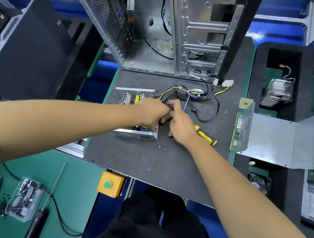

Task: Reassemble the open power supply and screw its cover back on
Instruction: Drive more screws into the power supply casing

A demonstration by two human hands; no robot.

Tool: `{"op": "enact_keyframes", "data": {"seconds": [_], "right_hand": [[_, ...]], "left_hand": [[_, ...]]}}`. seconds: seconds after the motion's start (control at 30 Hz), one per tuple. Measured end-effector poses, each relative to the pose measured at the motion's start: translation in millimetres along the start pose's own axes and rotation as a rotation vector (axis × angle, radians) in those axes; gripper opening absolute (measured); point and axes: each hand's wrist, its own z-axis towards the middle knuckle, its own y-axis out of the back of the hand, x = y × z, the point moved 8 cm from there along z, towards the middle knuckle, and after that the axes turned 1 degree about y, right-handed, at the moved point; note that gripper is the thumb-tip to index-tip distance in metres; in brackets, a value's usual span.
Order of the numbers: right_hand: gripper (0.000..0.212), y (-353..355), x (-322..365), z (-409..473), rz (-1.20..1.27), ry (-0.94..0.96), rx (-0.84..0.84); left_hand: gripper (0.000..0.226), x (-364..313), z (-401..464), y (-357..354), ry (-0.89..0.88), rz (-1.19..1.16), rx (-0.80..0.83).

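**Q:** Nearest the viewer, what lies on the bench?

**A:** Closest in, well short of the open silver metal power supply box [138, 114], sits a clear plastic screw tub [25, 199] full of small dark screws, a few spilled beside it. A slim black electric screwdriver [43, 210] lies next to the tub.

**Q:** And the hands?

**A:** Both meet at the power supply's right edge. The left hand [150, 113] curls over the box, the right hand [179, 126] touching it, fingers bent onto the black and yellow wire bundle [195, 94]. What exactly each pinches, I cannot tell.

**Q:** How far along?

**A:** Early, I judge. Circuitry still shows; a bent grey sheet-metal cover [278, 140] lies well right of the box. Two loose screws [162, 147] wait just in front, and a yellow-and-black handled screwdriver [206, 136] lies under the right wrist.

**Q:** Other containers?

**A:** A black foam tray [306, 66], far right of the box, holds a finned heatsink [277, 92].
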Motion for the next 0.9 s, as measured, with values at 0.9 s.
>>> {"op": "enact_keyframes", "data": {"seconds": [0.9], "right_hand": [[0.059, -7.5, -14.6, 0.8, 0.082, 0.044, -0.043]], "left_hand": [[0.052, -15.2, 8.5, -4.2, 0.096, 0.134, -0.044]]}}
